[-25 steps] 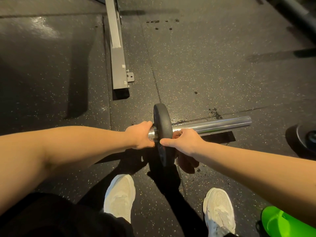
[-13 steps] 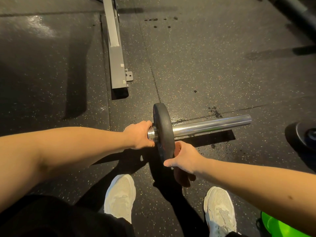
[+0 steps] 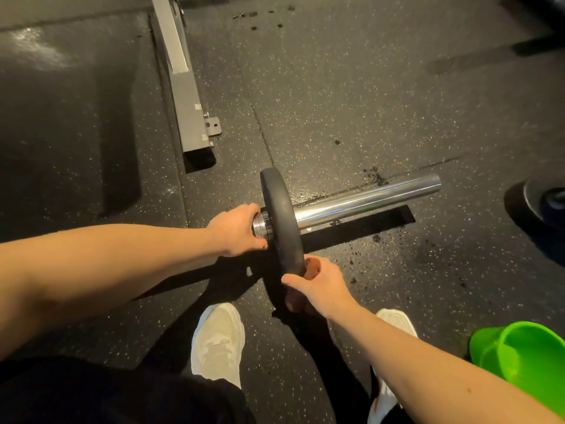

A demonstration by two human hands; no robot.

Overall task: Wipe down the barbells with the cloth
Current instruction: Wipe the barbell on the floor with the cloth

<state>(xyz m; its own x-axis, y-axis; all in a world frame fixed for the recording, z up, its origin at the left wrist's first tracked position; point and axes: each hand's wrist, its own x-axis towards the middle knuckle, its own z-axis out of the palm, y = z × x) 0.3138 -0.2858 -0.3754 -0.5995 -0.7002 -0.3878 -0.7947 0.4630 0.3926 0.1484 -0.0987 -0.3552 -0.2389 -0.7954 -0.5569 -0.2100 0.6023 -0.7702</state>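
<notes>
A barbell lies on the dark speckled rubber floor, its chrome sleeve [image 3: 363, 201] pointing right. A small black weight plate [image 3: 279, 218] sits upright on the sleeve near the collar. My left hand [image 3: 234, 231] grips the bar just left of the collar. My right hand [image 3: 315, 281] holds the lower rim of the plate, thumb on the near side and fingers curled behind it. No cloth shows in the frame.
A grey metal rack foot [image 3: 186, 96] runs away at upper left. Another black plate [image 3: 544, 206] lies at the right edge. A bright green container [image 3: 526, 359] sits at lower right. My two white shoes [image 3: 218, 344] stand below the bar.
My right hand slid from the top of the sleeve down to the plate's lower rim. The left hand kept its grip on the bar.
</notes>
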